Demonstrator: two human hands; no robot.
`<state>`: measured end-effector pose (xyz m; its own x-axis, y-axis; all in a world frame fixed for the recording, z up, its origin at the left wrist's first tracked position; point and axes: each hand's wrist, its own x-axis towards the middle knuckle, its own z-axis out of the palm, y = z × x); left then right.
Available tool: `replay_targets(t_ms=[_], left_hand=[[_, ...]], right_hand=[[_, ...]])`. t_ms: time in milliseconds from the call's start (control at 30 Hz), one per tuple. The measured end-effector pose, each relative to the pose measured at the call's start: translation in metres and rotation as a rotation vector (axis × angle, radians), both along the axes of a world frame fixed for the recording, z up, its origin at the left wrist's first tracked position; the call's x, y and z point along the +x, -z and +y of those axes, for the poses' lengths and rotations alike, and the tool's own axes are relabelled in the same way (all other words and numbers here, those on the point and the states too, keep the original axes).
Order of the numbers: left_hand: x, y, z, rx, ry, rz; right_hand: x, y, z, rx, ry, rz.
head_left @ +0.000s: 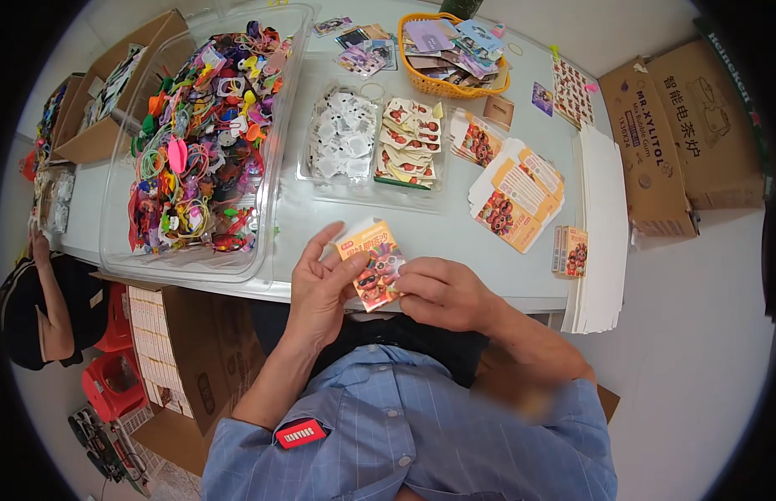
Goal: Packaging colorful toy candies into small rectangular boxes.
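Pale blue shirt cloth (354, 459) with fine lines fills the space nearest the camera, a flat red rectangular tag (302, 433) at its pocket. Beyond it, just over the near edge of the pale, smooth-topped bench (454, 221), I see the person's two bare hands at a small orange printed carton (373, 265). The left hand (315, 290) has a narrow grip on it, thumb across the front; the right hand (444, 292) curls in, its fingers closed on the carton's right edge.

To the left sits a large clear plastic tub (114, 225), heaped with tangled, brightly coloured trinkets (208, 142). Straight ahead, small white packets (342, 134) lie beside a pile of cream cards with red pictures (409, 138), both in clear plastic. Behind them stands a yellow woven-look basket (450, 88) full of printed cards (429, 36). Toward the right, flat orange-and-white cartons (506, 213) lie fanned out, and small orange boxes (576, 252) stand near long white card strips (601, 217).
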<state>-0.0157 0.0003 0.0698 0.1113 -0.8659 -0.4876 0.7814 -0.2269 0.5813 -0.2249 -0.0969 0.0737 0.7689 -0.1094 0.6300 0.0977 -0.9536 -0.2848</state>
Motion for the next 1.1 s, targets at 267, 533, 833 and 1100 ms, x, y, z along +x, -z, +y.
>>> replay_targets(t_ms=[267, 533, 833, 1100], left_hand=[[0.021, 0.042, 0.015, -0.467, -0.007, -1.386], [0.021, 0.067, 0.009, -0.599, 0.211, -1.340], [0.008, 0.082, 0.008, -0.532, 0.034, -1.226], [0.008, 0.083, 0.004, -0.555, -0.016, -1.292]], right_hand=[[-0.054, -0.041, -0.149, 0.445, 0.782, 0.131], [-0.089, 0.007, -0.325, 0.615, 0.846, 0.800], [-0.105, 0.032, -0.337, 0.842, 0.815, 0.618], [-0.100, 0.019, -0.302, 0.585, 0.787, 0.553]])
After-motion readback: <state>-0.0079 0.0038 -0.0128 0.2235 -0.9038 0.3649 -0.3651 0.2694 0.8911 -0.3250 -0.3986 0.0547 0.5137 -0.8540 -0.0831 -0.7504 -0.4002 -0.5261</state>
